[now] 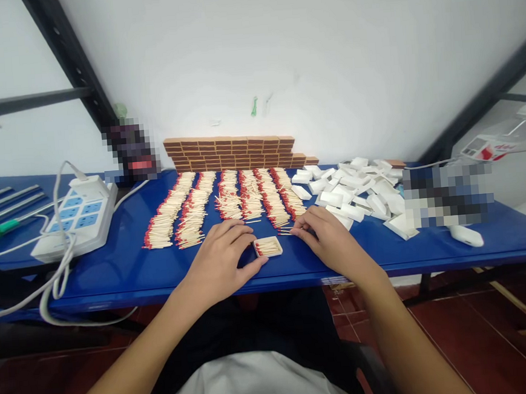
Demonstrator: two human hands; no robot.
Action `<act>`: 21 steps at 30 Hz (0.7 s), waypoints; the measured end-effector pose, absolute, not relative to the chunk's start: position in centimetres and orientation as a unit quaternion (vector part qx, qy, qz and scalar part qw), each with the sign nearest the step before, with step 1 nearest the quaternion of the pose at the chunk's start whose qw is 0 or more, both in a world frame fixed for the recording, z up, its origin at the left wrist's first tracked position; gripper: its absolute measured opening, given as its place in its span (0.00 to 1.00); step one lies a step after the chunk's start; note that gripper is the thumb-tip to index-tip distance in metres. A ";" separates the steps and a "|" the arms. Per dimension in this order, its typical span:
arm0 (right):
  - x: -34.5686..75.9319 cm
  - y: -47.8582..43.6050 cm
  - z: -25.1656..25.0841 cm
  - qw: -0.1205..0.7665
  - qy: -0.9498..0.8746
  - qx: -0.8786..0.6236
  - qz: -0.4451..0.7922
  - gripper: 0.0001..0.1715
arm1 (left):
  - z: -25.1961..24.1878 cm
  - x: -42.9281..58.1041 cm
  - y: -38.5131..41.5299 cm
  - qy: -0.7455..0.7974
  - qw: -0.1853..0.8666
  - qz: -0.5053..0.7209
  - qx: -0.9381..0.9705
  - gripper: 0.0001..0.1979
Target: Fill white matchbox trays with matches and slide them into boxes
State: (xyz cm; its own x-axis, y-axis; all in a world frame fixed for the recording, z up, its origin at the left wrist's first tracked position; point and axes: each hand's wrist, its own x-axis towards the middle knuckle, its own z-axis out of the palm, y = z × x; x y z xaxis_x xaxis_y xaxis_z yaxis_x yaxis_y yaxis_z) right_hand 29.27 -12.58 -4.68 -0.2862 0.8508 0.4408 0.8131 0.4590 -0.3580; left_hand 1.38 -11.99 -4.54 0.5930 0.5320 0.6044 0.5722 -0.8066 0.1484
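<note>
Head view shows the left hand (220, 258) holding a match-filled tray (275, 254) between thumb and fingers on the blue table (122, 259), the right hand (326, 237) narrow-fingered at loose matches (285, 231), its grip unclear.

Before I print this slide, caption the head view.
Left hand at a white tray of red-tipped matches, right hand at loose matches, facing match rows and stacked brown boxes.

Match rows (250, 192) before box stack (232, 152); trays (358, 189) right
</note>
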 end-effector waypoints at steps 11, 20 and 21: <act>29.1 -12.9 -4.5 0.283 -0.810 -0.512 0.035 0.09 | -4.6 1.3 -12.0 -0.311 0.033 -0.327 -0.892 0.12; 25.6 -14.2 -3.3 0.300 -0.837 -0.457 0.010 0.07 | -4.7 1.4 -12.0 -0.307 0.036 -0.334 -0.890 0.13; 25.3 -14.1 -3.4 0.300 -0.842 -0.449 0.010 0.07 | -4.7 1.4 -12.0 -0.306 0.037 -0.337 -0.890 0.12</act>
State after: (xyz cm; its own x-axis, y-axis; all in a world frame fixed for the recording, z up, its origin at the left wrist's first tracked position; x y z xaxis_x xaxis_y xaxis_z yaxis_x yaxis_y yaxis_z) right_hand 25.29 -14.11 -3.36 -0.4167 0.7621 0.4956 0.7505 0.5960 -0.2856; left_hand 1.39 -11.96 -4.71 0.5857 0.5204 0.6214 0.5696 -0.8097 0.1413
